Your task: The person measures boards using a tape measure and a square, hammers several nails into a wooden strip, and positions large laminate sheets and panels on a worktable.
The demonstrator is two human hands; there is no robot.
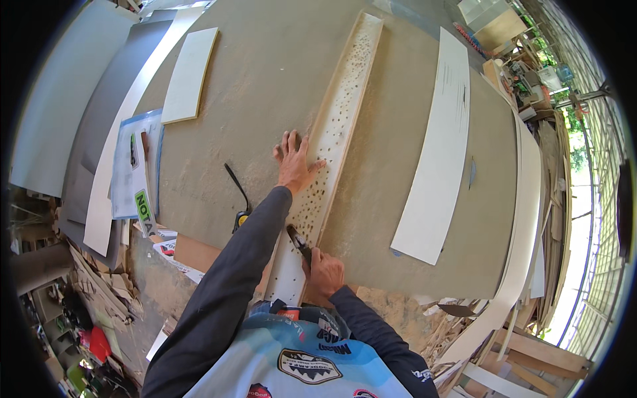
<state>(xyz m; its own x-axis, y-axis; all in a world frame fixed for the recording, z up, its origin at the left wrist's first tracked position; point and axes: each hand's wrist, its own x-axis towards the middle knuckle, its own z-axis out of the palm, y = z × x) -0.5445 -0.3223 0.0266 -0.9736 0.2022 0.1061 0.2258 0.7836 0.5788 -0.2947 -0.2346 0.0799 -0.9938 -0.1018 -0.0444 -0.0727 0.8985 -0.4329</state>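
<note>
A long, narrow white board (345,99) with pale raised-looking edges runs away from my body. Many dark specks dot its face; whether they are holes or loose bits I cannot tell. My left hand (296,162) rests over the board's left edge with its fingers spread, holding nothing. Nearer to me, my right hand (325,272) grips a dark-handled hand tool (301,245). The tool's head lies over the board's near part, pointing away to the left. Its exact kind is too small to make out.
The board lies on a large grey-brown worktable (259,86) with sawdust patches. A yellow-and-black tape measure (241,217) sits beside my left forearm. White panels lie left (190,76) and right (436,152). Clear plastic-covered sheets (126,166) overlap the left edge. Scrap wood (554,199) is stacked at right.
</note>
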